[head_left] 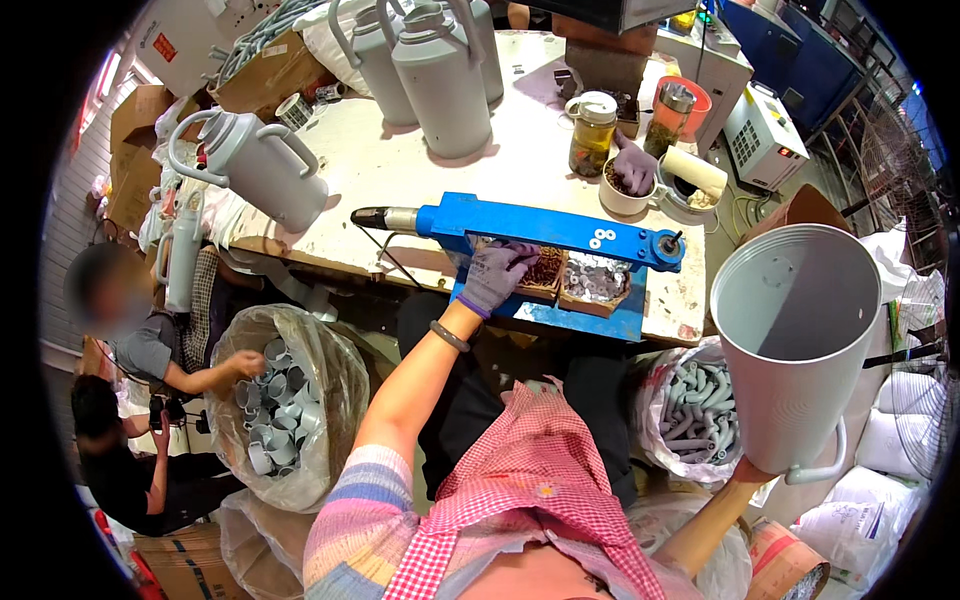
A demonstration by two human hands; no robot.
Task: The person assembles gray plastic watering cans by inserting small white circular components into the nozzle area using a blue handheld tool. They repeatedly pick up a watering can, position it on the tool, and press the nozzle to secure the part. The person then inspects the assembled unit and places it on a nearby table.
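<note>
My left hand (494, 276), in a grey glove, reaches under the arm of a blue bench fixture (540, 225). Its fingers are drawn together at the edge of a small box of brown screws (541, 268); whatever they pinch is too small to make out. Beside that box stands another with silvery metal pieces (596, 278). Out to the right, my right hand (752, 474) grips the lower end of a large grey plastic jug body (790, 350). Its wide open end points up, and a handle sticks out low on its side. The jug hides most of that hand's fingers.
Grey jugs (440, 90) stand on the white table (370, 180). Glass tea jars (592, 135) and a cup with a glove (625, 190) sit at its right. Bags of grey rings (275, 410) and curved handles (700, 410) flank me. Two people (150, 340) are at left.
</note>
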